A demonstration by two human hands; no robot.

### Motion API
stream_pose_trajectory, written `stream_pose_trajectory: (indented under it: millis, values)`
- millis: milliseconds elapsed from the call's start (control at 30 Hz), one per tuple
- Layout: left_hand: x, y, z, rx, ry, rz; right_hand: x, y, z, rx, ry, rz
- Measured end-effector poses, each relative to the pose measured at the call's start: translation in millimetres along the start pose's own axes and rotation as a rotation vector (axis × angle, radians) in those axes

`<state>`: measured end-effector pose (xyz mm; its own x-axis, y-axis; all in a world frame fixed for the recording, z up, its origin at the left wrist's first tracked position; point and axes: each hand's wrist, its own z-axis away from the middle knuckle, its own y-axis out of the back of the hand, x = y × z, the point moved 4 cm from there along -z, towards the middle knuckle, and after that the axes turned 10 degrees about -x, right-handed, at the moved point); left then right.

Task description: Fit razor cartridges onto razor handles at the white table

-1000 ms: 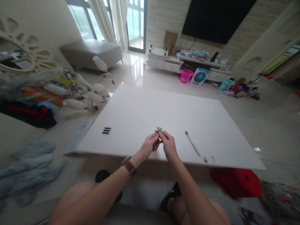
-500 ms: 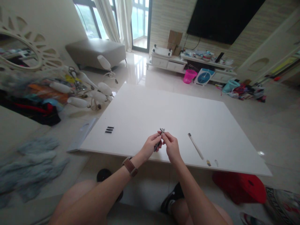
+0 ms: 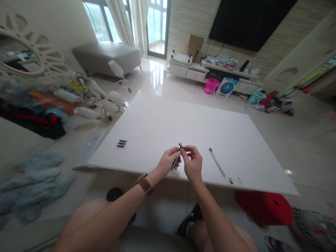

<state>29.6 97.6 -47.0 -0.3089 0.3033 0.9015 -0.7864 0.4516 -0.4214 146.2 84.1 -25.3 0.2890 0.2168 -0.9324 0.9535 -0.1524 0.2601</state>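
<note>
My left hand (image 3: pixel 168 161) is closed around a slim tool (image 3: pixel 174 163) with a dark grey handle and a shiny, hooked metal head; its exact kind is unclear. Close beside it, my right hand (image 3: pixel 193 162) pinches with thumb and forefinger at the metal head. Both hands are above the near edge of a large white board (image 3: pixel 183 119). On the board to the left lie three short black strips (image 3: pixel 121 144) side by side. To the right is a long thin pale stick (image 3: pixel 217 162) with a dark end, near a small yellow-and-dark piece (image 3: pixel 231 181) and a small clear piece (image 3: pixel 239 180).
A lamp with several white shades (image 3: pixel 86 112) stands left of the board. Grey fluffy cloth (image 3: pixel 34 189) lies on the floor at left. A red object (image 3: pixel 265 208) is beneath the board's near right edge. Beyond are a pink basket (image 3: pixel 211 86) and a white cabinet (image 3: pixel 181 70).
My right hand has turned slightly, its fingers curling and lifting a little beside the tool. The metal head shows at a different angle. The left hand keeps its hold.
</note>
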Motion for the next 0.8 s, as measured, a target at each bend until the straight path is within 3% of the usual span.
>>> stream_pose_trajectory:
  millis: [367, 800]
  values:
    - [7.9, 2.5, 0.1, 0.036, -0.003, -0.068, 4.2, -2.8, -2.1, -0.083, -0.010, -0.020]
    - [6.1, 2.7, 0.4, 0.023, -0.021, -0.054, 3.3, -3.9, -1.3, -0.080, -0.010, -0.036]
